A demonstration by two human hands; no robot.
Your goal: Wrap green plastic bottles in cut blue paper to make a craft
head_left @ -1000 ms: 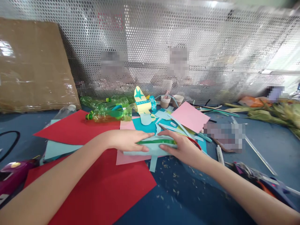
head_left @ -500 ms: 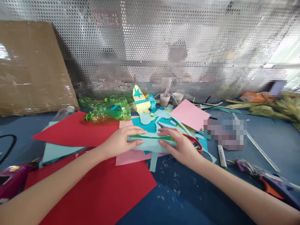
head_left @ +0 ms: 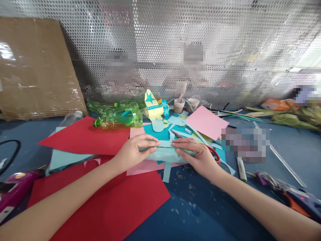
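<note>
My left hand (head_left: 134, 150) and my right hand (head_left: 194, 155) both grip a bottle wrapped in light blue paper (head_left: 164, 154), lying on its side on a pink sheet (head_left: 142, 165). A thin green edge shows along the top of the wrap between my fingertips. Each hand curls its fingers over one end of the wrapped bottle, thumbs underneath. Red scissor handles (head_left: 215, 154) lie just behind my right hand.
Red paper sheets (head_left: 100, 201) cover the near left of the blue table. Green plastic bottles (head_left: 116, 122), a yellow paper plane model (head_left: 153, 110), a pink sheet (head_left: 207, 122) and blue scraps lie behind. Glue guns rest at the far left (head_left: 12, 189) and right (head_left: 296, 197). Cardboard (head_left: 37, 67) leans on the mesh.
My hands have rolled the light blue paper further round the bottle, so less green shows. Both hands shifted slightly away from me with it.
</note>
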